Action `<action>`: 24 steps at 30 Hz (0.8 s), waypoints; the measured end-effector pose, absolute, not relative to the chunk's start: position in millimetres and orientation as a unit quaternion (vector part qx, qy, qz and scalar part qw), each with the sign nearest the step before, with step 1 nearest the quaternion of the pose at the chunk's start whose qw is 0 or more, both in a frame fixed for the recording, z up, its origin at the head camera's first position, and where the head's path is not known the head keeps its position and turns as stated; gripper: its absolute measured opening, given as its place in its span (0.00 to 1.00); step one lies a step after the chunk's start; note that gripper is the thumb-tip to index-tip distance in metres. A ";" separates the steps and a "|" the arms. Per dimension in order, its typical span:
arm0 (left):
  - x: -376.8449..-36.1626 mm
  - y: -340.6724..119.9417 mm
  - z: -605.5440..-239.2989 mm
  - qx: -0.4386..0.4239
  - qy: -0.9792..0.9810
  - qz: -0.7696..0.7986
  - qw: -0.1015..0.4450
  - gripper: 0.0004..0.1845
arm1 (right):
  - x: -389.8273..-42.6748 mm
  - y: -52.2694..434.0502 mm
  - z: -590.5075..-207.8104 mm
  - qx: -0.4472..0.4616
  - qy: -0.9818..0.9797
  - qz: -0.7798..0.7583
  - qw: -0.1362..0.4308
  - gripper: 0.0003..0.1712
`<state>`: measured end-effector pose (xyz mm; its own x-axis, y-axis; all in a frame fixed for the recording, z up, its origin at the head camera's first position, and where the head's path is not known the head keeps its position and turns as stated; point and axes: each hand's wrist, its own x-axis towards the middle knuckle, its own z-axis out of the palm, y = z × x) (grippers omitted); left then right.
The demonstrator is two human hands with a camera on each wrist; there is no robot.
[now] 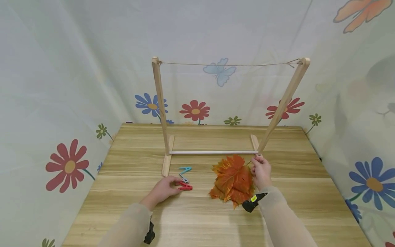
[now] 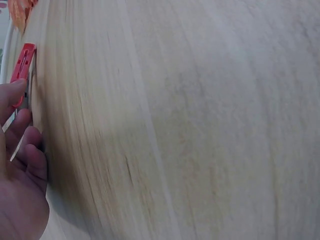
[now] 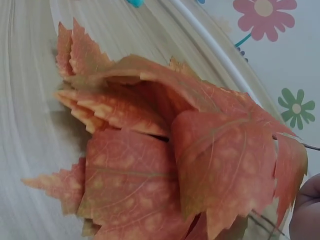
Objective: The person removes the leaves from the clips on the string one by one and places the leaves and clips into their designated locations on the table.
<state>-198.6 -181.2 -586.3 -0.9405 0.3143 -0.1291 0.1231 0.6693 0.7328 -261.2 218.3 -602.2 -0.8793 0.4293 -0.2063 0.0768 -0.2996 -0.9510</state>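
My left hand [image 1: 165, 189] pinches the end of a red clothespin [image 1: 185, 186] between thumb and fingers, low over the tabletop. In the left wrist view the same clothespin [image 2: 22, 65] points away from the thumb. Just beyond it lie a grey-blue clothespin [image 1: 184, 178] and a light blue clothespin [image 1: 185, 169]. My right hand [image 1: 261, 171] pinches the thin stem of an orange-red maple leaf at the right side of a pile of artificial autumn leaves [image 1: 232, 178]. Overlapping leaves [image 3: 145, 165] fill the right wrist view, where only part of the hand shows at the edge.
Behind the hands stands a wooden frame with a left post [image 1: 160, 106], a right post [image 1: 282, 106] and a white crossbar [image 1: 213, 152]. A thin twine [image 1: 197, 64] runs between the post tops. Flowered cloth [image 1: 92, 68] surrounds the wooden table [image 1: 135, 144].
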 end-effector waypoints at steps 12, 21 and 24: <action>-195.1 -182.7 -588.1 0.138 0.923 0.346 0.098 0.19 | -233.0 207.9 -559.8 -0.262 -0.574 0.775 0.043 0.14; -196.2 -182.0 -589.9 0.147 0.930 0.325 0.092 0.19 | -232.7 208.1 -559.3 -0.262 -0.570 0.778 0.028 0.22; -197.0 -182.3 -590.8 0.148 0.927 0.332 0.092 0.19 | -233.5 208.8 -562.5 -0.260 -0.577 0.774 0.030 0.25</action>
